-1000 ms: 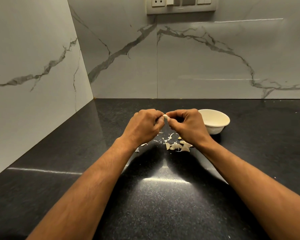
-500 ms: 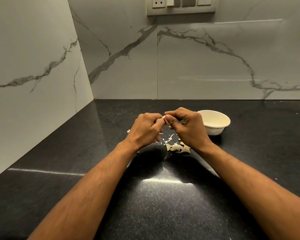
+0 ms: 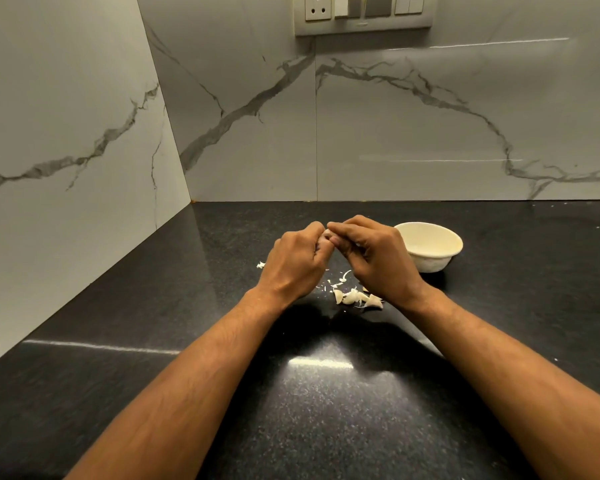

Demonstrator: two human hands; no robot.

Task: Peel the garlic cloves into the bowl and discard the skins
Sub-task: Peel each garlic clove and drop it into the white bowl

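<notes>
Both hands, left hand (image 3: 293,263) and right hand (image 3: 374,258), are pinching one clove (image 3: 327,233) together mid-frame, left of the bowl (image 3: 430,245). It is probably slippery and could be popping out onto the counter (image 3: 326,410).

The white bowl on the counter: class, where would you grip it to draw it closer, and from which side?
Pinch the rim of the white bowl on its right, coming from above. It stands upright with an open, flared rim, and that side is clear, while the right hand works close by its left edge.
</notes>
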